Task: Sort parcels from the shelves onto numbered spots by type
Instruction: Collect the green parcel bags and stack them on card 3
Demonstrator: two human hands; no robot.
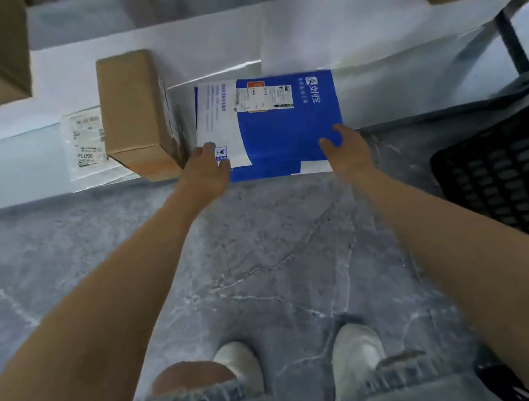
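Flanking parcel [280, 132]: left hand [212, 172], right hand [349, 152]

White 支付宝 on blue envelope [280, 135]; its shipping label [263, 98] blurred; white mailer [86, 143] label code unclear
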